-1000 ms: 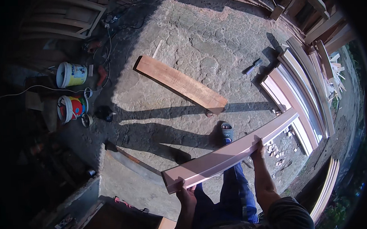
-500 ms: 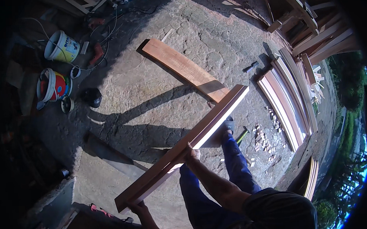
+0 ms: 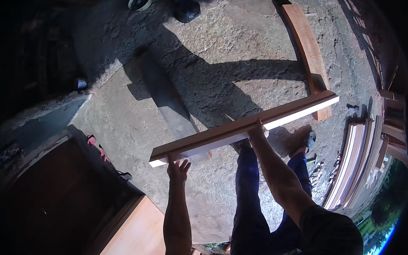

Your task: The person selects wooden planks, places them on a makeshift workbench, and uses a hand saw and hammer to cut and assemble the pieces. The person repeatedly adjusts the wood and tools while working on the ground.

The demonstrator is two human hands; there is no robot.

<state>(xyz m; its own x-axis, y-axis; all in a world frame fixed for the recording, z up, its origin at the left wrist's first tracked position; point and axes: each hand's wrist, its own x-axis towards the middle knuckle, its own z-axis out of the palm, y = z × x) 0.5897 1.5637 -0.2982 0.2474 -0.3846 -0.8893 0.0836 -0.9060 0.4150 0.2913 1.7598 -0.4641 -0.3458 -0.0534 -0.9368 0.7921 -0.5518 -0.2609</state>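
A long brown wooden beam (image 3: 222, 129) with a stepped edge crosses in front of me, its lower face bright in the sun. My right hand (image 3: 258, 131) grips it near the middle. By its left end is my left hand (image 3: 178, 169), with one digit against the beam's near face and the other fingers spread apart below it. The beam's right end overlaps a flat plank (image 3: 306, 45) on the ground. Another plank (image 3: 164, 95) lies in shadow beyond the beam, partly hidden by it.
My legs (image 3: 250, 193) stand below the beam on rough concrete (image 3: 227, 32). Stacked long boards (image 3: 349, 165) lie at the right. A pale wooden panel (image 3: 136, 233) is at the lower left, near pink-strapped footwear (image 3: 101, 151). A black bag-like object (image 3: 185, 10) sits at the far side.
My view has swung left and the beam has turned to lie more crosswise. My left hand's fingers now show spread below its left end; my right hand still grips its middle.
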